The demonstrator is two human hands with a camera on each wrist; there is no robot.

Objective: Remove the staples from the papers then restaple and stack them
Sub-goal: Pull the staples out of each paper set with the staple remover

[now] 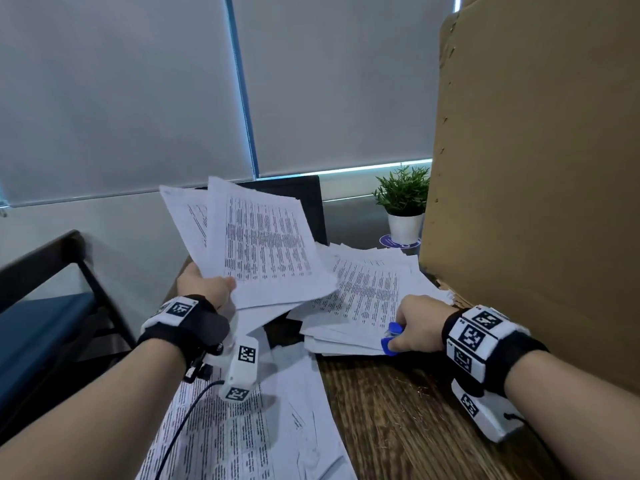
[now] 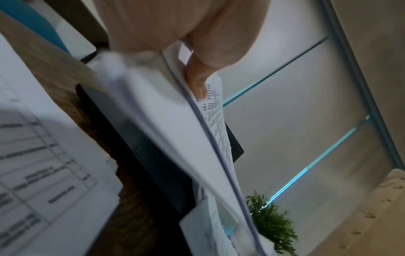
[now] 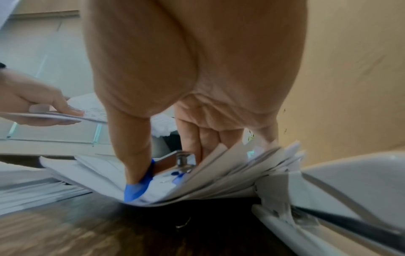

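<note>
- The paper pile (image 1: 363,299) lies on the counter (image 1: 398,410) under the right hand (image 1: 420,327).
- A raised sheaf of papers (image 1: 263,244) is pinched by the left hand (image 1: 204,289).
- A blue staple remover (image 1: 391,339) is gripped by the right hand, at the pile's near corner.

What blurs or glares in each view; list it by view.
Head: sharp mostly, bright strip under the blinds, held papers slightly smeared. Left wrist: papers motion-blurred, dim, table sheet soft. Right wrist: palm of the right hand looms distorted, desk streaked, staple remover fairly clear.
</note>
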